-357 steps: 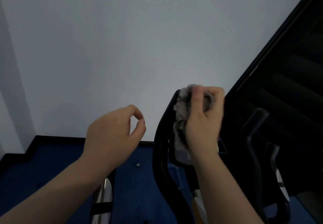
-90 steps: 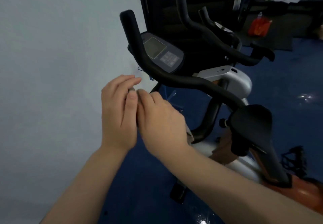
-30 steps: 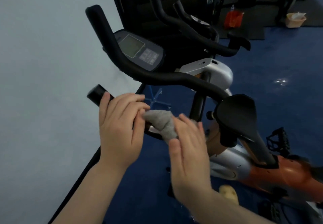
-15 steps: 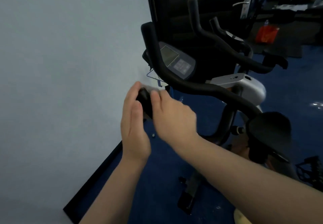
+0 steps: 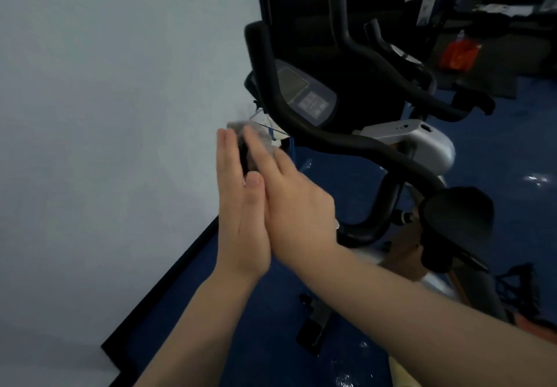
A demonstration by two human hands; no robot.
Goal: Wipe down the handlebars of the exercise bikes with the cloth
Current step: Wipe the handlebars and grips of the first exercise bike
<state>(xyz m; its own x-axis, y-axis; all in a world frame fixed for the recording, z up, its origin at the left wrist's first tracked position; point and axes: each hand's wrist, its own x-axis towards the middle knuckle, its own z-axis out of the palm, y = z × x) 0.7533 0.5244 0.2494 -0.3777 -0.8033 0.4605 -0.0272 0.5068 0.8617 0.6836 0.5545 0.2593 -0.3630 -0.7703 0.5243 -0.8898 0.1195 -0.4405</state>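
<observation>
The nearest exercise bike has a black handlebar that curves up beside a grey console. Its near grip end shows as a dark strip between my two hands. My left hand lies flat against the grip's left side with straight fingers. My right hand presses the grey cloth onto the grip's right side. Only a blurred edge of the cloth shows by the fingertips. Most of the grip is hidden by my hands.
A pale wall with black skirting is close on the left. The bike's black saddle is at the right, a pedal below it. A second bike's handlebars stand behind. A red bag lies far back on the blue floor.
Over the last second my hands slid toward the grip's end, and my left hand went from wrapping the grip to lying flat against it. The cloth is now mostly hidden.
</observation>
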